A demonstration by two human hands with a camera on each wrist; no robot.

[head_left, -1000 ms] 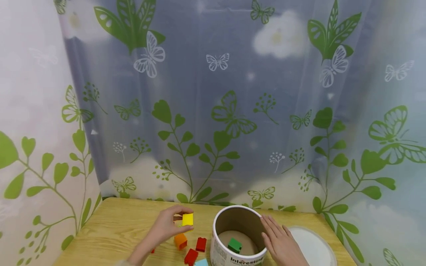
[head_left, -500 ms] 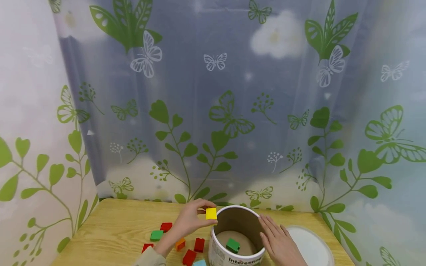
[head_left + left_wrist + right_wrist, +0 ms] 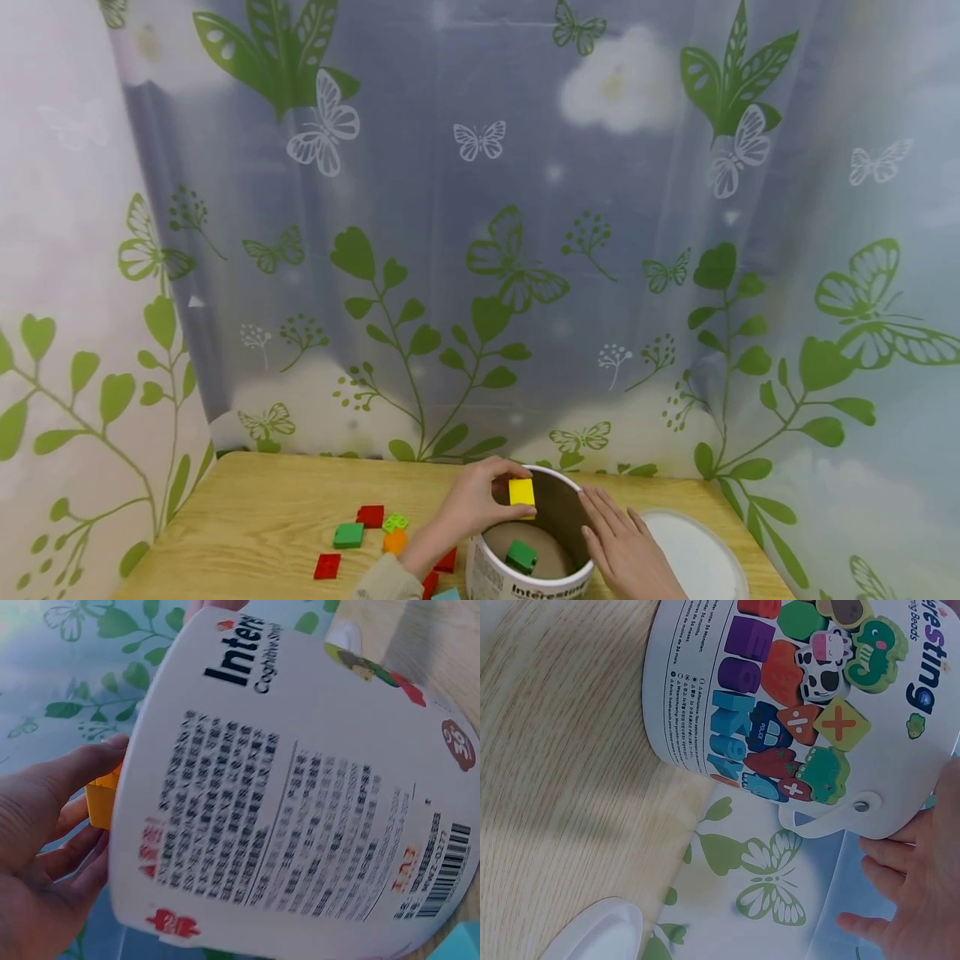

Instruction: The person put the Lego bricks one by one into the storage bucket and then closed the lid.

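I see the left hand (image 3: 472, 502) pinching a yellow toy block (image 3: 522, 493) at the mouth of the printed bucket (image 3: 489, 573); the right hand (image 3: 626, 542) rests straight fingers against its rim, probably to steady it.

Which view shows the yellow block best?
The head view: most of the yellow block shows, pinched by the left hand. Left wrist view: only part, the bucket and fingers hiding the rest. Right wrist view: none.

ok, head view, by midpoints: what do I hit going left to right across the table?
leftmost red block → leftmost green block → farthest red block → left hand → yellow block → right hand → white lid. Overlapping stuff skipped.
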